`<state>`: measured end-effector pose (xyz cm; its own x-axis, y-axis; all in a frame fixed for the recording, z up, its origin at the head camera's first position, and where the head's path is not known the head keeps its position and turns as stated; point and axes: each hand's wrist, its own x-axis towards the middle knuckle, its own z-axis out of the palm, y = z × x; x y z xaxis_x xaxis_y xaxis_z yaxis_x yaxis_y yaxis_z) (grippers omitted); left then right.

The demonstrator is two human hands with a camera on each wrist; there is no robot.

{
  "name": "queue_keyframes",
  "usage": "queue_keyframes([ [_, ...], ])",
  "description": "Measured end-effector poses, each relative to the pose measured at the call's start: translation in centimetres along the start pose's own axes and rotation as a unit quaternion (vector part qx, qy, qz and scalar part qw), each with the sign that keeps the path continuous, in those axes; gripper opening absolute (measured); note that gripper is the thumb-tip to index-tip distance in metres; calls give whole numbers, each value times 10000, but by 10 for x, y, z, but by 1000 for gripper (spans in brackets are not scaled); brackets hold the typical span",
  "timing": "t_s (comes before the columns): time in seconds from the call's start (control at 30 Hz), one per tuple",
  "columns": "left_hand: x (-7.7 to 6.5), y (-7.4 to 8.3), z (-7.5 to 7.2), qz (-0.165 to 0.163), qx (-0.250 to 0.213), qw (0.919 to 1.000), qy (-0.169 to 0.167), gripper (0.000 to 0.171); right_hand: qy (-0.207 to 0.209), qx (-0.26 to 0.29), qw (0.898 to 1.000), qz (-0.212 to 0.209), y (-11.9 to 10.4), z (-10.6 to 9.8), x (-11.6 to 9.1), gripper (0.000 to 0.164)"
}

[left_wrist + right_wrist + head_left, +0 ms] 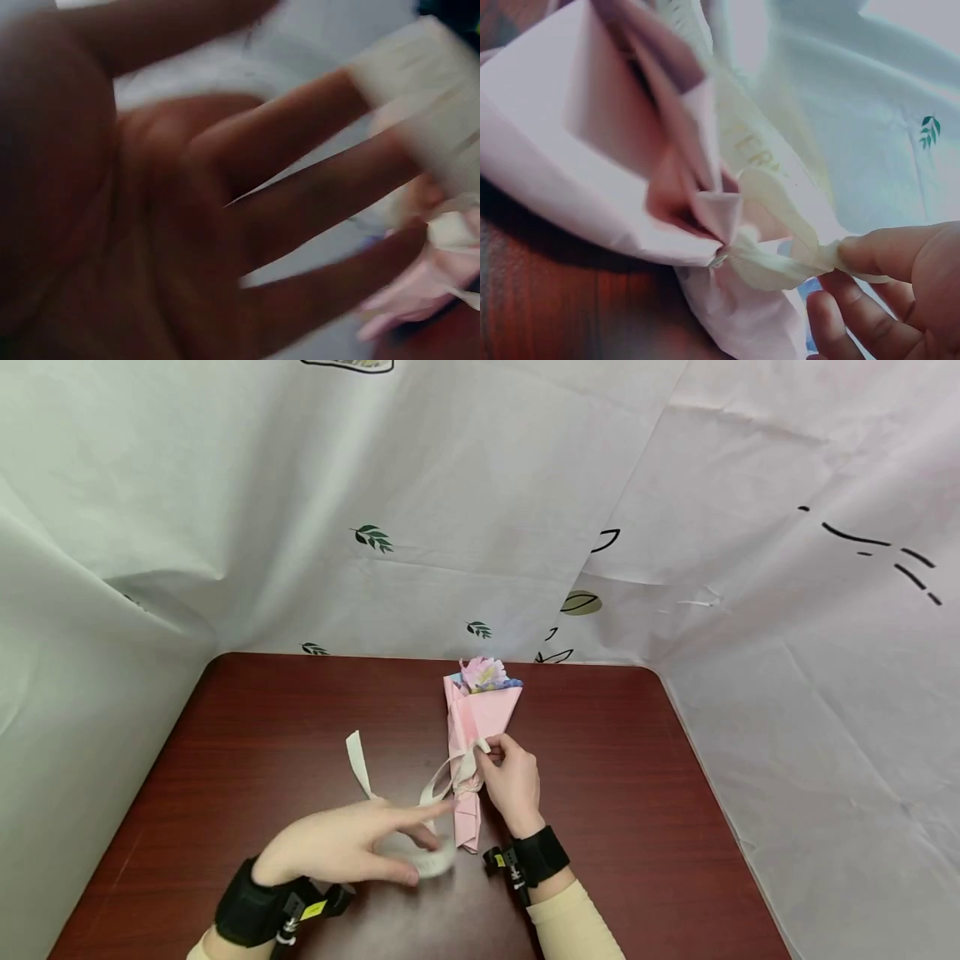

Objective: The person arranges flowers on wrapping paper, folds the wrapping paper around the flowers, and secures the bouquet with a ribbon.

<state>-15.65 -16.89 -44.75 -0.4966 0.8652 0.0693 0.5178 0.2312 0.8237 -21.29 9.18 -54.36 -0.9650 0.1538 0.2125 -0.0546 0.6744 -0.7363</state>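
Observation:
A small bouquet in pink wrapping paper (491, 714) lies on the table, its pink and blue flowers (483, 673) towards the far edge. Cream ribbon (358, 760) circles its narrow lower part and trails off to the left. Thumb and fingers of my right hand (516, 783) pinch the ribbon just right of the wrap; the right wrist view shows a loop of ribbon (780, 202) with gold lettering there. My left hand (345, 839) is left of the stem end, fingers extended and blurred. In the left wrist view, a wide band of ribbon (427, 75) overlaps its fingertips.
The dark red-brown table (615, 760) has rounded far corners. White cloth (480, 485) with leaf prints hangs behind it and along both sides. Each wrist wears a black strap (542, 856) with a small camera.

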Motion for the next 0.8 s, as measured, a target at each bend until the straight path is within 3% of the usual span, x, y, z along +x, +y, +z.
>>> queue_keyframes([
  [0.07,9,-10,3,118,69,9995,-302,71,21,83,9999,-64,-1,-1,0,8],
  [0.1,14,-15,4,157,154,9995,-234,68,28,116,9999,-95,-1,-2,0,9],
  [0.2,33,-30,2,-60,383,9966,727,57,31,182,9997,-173,-1,-3,0,8],
  [0.23,39,-35,2,-244,524,9917,1145,54,37,188,9996,-196,-1,-4,0,8],
  [0.3,54,-43,2,-674,949,9746,1911,46,57,173,9995,-249,-1,-5,0,7],
  [0.4,75,-55,3,-1201,1549,9490,2471,41,67,111,9993,-364,-2,-6,0,8],
  [0.47,87,-63,4,-1377,1820,9411,2495,40,46,100,9990,-422,-3,-6,0,8],
  [0.7,111,-82,7,-1427,1673,9499,2219,24,-1,351,9980,-519,-7,-5,-1,12],
  [0.8,115,-85,9,-1388,1707,9483,2288,10,38,534,9970,-563,-8,-6,-4,16],
])
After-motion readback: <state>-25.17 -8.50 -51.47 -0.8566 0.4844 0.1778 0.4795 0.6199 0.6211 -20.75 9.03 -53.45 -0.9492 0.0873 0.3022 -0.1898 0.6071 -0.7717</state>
